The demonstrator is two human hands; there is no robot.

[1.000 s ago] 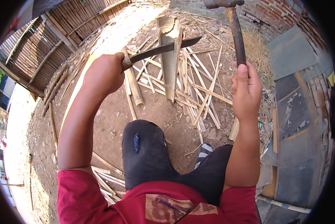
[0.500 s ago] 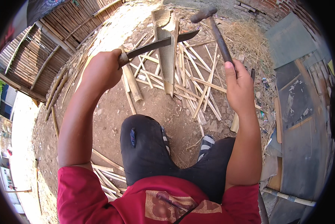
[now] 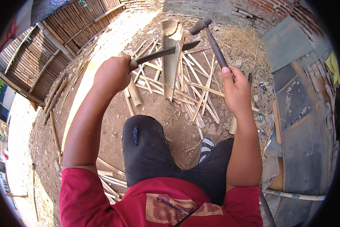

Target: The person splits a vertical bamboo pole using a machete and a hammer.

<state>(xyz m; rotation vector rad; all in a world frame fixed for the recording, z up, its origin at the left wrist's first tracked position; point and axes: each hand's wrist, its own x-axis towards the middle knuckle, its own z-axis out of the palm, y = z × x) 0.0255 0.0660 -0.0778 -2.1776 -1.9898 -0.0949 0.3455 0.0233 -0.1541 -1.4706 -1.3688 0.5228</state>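
Head view shows us two bare hands, each one busy with a tool. The left hand (image 3: pixel 113 75), with the fingers closed, holds a machete (image 3: pixel 151 57) by its wooden handle. Its dark blade crosses a split bamboo trunk (image 3: pixel 170 73) near the upper part; the right wall of this trunk hides a short piece of the blade, and the tip comes out beyond it. We cannot tell if the trunk stands upright or leans. It is in front of the knees, among pale bamboo strips (image 3: pixel 205 94) which lie crossed on the bare ground (image 3: pixel 109 130).

The right hand (image 3: pixel 237 89) is wrapped around the handle of a hammer (image 3: pixel 216 49), with the thumb along it. We see the hammer head up, near the machete tip but apart from it. To the left of the trunk lies a round bamboo pole (image 3: pixel 135 94), and at the right we notice dry straw (image 3: pixel 245 41).
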